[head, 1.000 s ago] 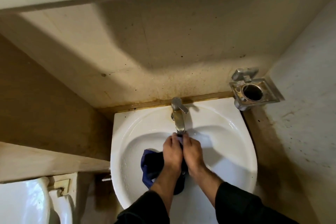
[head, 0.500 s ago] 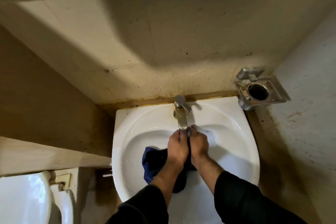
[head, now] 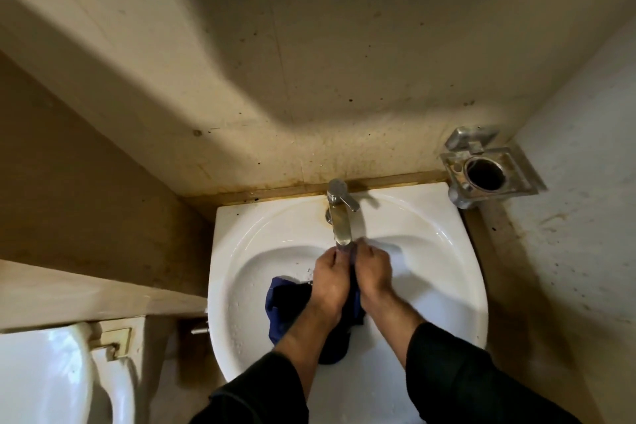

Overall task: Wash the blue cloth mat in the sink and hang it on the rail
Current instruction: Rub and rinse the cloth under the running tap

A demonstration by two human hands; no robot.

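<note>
Blue cloth mat (head: 285, 306) lay bunched in the white sink (head: 447, 268), spilling toward 8 o'clock of the hands. Left hand (head: 328, 280) and right hand (head: 373, 274) pressed together at the bowl's centre, fingers curled round the cloth (directly beneath the tap (head: 339, 217) spout). At 2 o'clock, a metal wall holder (head: 488, 175) showed a dark round opening.

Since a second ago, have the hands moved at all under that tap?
No, hardly: the left hand and right hand still grip the blue cloth just below the tap spout, as before. The camera shifted, not the hands.
</note>
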